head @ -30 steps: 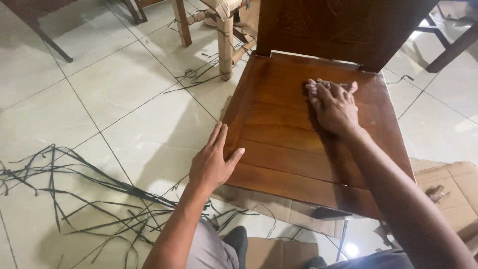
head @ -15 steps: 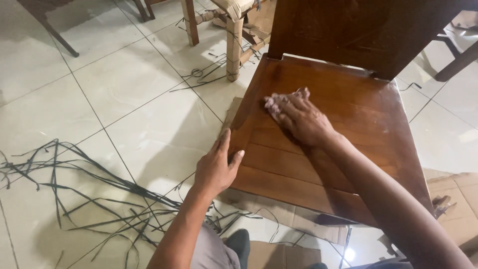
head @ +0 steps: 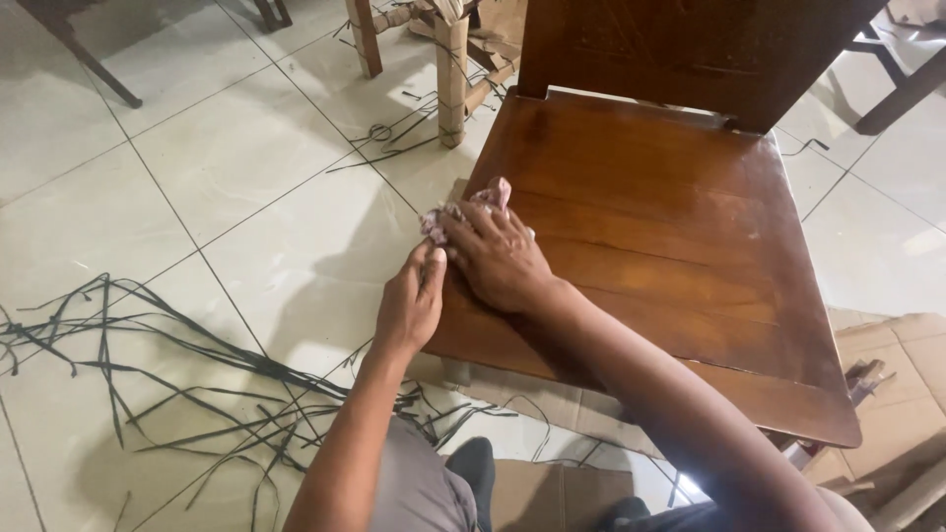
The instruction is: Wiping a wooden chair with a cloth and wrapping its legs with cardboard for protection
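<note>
Scene: A person seated low on a pale tiled floor (head: 197,177) works on a dark wooden chair (head: 670,217) that fills the centre and right of the frame.
Right hand: The right hand (head: 498,258) lies palm down at the seat's left edge, fingers closed over a small crumpled pinkish cloth (head: 471,204) and pinning it to the wood.
Left hand: The left hand (head: 411,305) rests flat against the seat's left side, just below the right hand, fingers loose and gripping nothing; its fingertips appear to touch the cloth, though the overlap makes that hard to confirm.
Cloth: At the middle of the seat's left edge, partly overhanging it.
Step in hand: By the look of it, rubbing or wiping the seat surface, with the pass now at the left rim.
Next move: Likely calls for steady downward pressure and a stroke back across the boards, the left hand bracing the chair.
Surroundings: Dark loose strips (head: 148,365) litter the lower left; flattened cardboard (head: 887,394) lies lower right; another chair's legs (head: 448,69) stand at upper centre.
</note>
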